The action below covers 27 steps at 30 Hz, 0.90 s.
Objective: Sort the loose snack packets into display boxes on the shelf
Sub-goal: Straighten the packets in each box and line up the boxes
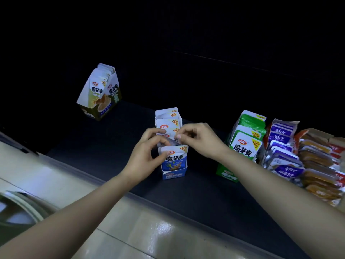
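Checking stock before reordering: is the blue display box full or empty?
Nearly full: the blue box holds upright packets front to back; the left hand and right hand pinch a silvery packet mid-row.

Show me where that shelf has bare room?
Bare shelf lies between the olive box and the blue box, where left hand and right hand grip blue packets. Right of the green box purple packets and orange packets crowd together.

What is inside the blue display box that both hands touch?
A row of upright blue snack packets stands in the blue display box. The left hand and right hand grip the middle ones, partly covering them; the box bottom is hidden.
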Each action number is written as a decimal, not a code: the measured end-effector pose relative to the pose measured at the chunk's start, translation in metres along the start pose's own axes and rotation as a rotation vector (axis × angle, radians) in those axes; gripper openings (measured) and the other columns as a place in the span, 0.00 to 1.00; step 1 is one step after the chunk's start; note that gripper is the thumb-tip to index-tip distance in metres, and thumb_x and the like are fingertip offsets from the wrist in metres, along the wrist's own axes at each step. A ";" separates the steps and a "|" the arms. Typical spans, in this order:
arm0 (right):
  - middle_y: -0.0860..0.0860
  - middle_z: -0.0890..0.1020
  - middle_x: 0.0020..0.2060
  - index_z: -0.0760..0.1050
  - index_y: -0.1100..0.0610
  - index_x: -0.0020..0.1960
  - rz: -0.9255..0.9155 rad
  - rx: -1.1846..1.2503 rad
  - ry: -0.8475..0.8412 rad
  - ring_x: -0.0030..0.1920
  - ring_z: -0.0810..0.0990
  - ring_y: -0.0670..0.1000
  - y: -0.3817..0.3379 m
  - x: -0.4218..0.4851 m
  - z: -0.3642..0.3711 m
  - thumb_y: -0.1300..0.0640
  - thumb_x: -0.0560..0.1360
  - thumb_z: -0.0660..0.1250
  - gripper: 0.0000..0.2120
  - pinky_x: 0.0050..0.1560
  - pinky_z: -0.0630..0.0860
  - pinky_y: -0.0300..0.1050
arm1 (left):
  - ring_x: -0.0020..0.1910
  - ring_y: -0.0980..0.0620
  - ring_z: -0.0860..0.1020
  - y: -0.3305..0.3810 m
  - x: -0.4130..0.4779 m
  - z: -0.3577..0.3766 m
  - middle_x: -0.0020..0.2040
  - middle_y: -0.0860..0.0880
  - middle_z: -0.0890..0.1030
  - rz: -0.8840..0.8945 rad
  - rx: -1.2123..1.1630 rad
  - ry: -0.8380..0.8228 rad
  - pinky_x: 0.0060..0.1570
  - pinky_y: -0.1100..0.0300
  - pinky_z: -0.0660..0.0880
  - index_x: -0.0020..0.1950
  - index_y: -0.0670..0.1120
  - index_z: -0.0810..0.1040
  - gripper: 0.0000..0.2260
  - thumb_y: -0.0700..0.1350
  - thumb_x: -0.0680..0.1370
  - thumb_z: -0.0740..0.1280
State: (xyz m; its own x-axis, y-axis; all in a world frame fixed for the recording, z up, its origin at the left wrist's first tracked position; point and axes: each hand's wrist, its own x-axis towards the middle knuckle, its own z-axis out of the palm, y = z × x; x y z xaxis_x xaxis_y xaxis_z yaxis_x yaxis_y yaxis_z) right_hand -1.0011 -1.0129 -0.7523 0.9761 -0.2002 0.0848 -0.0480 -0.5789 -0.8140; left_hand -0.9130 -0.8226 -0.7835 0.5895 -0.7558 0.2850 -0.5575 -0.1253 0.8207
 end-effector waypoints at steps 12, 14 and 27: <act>0.49 0.66 0.50 0.79 0.53 0.59 0.005 -0.440 0.059 0.53 0.64 0.45 0.020 0.019 0.005 0.55 0.76 0.70 0.12 0.54 0.68 0.42 | 0.60 0.55 0.71 -0.010 0.002 -0.001 0.58 0.56 0.73 0.082 0.209 0.004 0.59 0.53 0.72 0.61 0.51 0.79 0.15 0.51 0.75 0.66; 0.49 0.69 0.49 0.80 0.55 0.50 -0.023 -0.299 0.027 0.50 0.68 0.44 0.022 0.016 0.003 0.57 0.74 0.73 0.06 0.52 0.68 0.37 | 0.64 0.54 0.68 -0.013 0.004 -0.002 0.64 0.55 0.71 0.123 0.288 0.032 0.63 0.53 0.68 0.59 0.52 0.80 0.14 0.51 0.75 0.67; 0.52 0.80 0.33 0.76 0.57 0.45 0.108 0.240 -0.047 0.32 0.72 0.41 0.013 0.007 -0.001 0.67 0.73 0.72 0.08 0.36 0.69 0.33 | 0.62 0.53 0.73 -0.017 -0.004 0.001 0.62 0.56 0.75 0.203 0.267 0.011 0.60 0.48 0.71 0.59 0.52 0.75 0.12 0.48 0.77 0.68</act>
State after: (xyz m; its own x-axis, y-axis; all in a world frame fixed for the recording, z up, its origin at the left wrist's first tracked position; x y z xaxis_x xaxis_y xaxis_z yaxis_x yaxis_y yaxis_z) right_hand -0.9952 -1.0224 -0.7621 0.9771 -0.2106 -0.0316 -0.1057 -0.3511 -0.9304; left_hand -0.9064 -0.8179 -0.7986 0.4560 -0.7761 0.4356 -0.7966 -0.1376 0.5886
